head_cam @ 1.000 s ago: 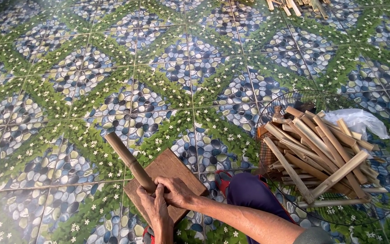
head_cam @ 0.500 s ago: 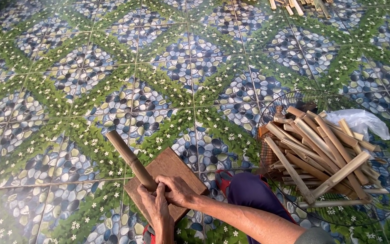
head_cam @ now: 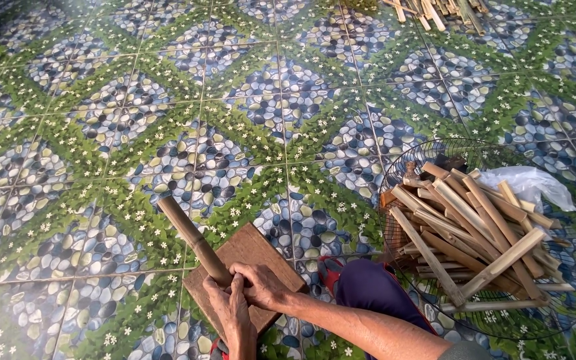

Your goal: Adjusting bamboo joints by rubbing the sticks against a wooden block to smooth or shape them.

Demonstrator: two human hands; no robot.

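Both hands, left point(head_cam: 229, 313) & right point(head_cam: 261, 285), grip bamboo stick point(head_cam: 191, 239) tight over wood board point(head_cam: 251, 248).

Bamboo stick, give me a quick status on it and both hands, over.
Both hands, left hand and right hand, grip the bamboo stick at its lower end. Stick slants over wooden board. Cut bamboo pile lies right, apart.

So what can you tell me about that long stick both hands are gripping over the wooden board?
The stick looks like a round length of bamboo, brown-green, with a visible node ring partway along and a cut flat end. It slants from the upper left down toward the person, its lower end lying over the wooden board on the tiled floor. The left hand and right hand close around its near end, fingers wrapped over it.
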